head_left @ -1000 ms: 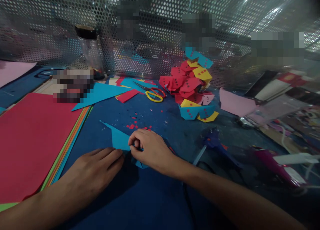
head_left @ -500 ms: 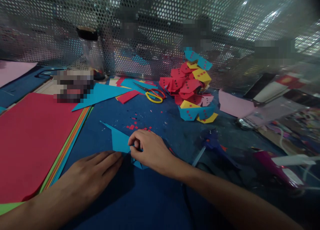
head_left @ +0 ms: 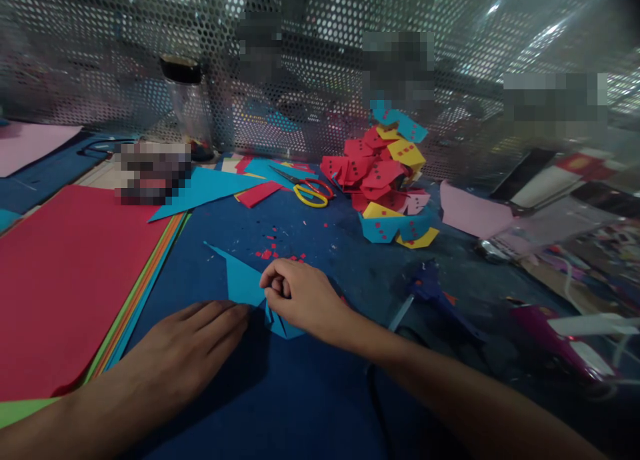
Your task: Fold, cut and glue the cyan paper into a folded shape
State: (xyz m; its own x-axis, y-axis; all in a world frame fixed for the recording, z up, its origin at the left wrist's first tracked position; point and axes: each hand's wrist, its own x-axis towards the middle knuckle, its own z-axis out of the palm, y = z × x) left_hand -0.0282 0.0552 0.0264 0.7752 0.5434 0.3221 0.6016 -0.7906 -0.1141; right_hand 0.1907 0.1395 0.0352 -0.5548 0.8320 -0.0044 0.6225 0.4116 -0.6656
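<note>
A folded blue paper piece [head_left: 242,281] lies on the dark blue table, with a thin pointed tip at its upper left. My right hand [head_left: 300,297] rests over its right part with the fingers curled in; whatever they pinch is too hidden to tell. My left hand [head_left: 200,333] lies flat, fingers stretched, its fingertips touching the lower edge of the paper. Small red paper squares [head_left: 267,254] are scattered just beyond my right hand.
Red sheets [head_left: 75,280] are stacked at left. Scissors [head_left: 311,195] lie behind, beside a pile of folded red, yellow and blue papers [head_left: 383,173]. A blue glue gun [head_left: 427,290] and a magenta one [head_left: 560,333] are at right. A jar [head_left: 187,107] stands at the back.
The whole view has shifted slightly. My right hand has tilted a little on the blue paper, whose lower folds show somewhat more; my left hand keeps its place at the edge.
</note>
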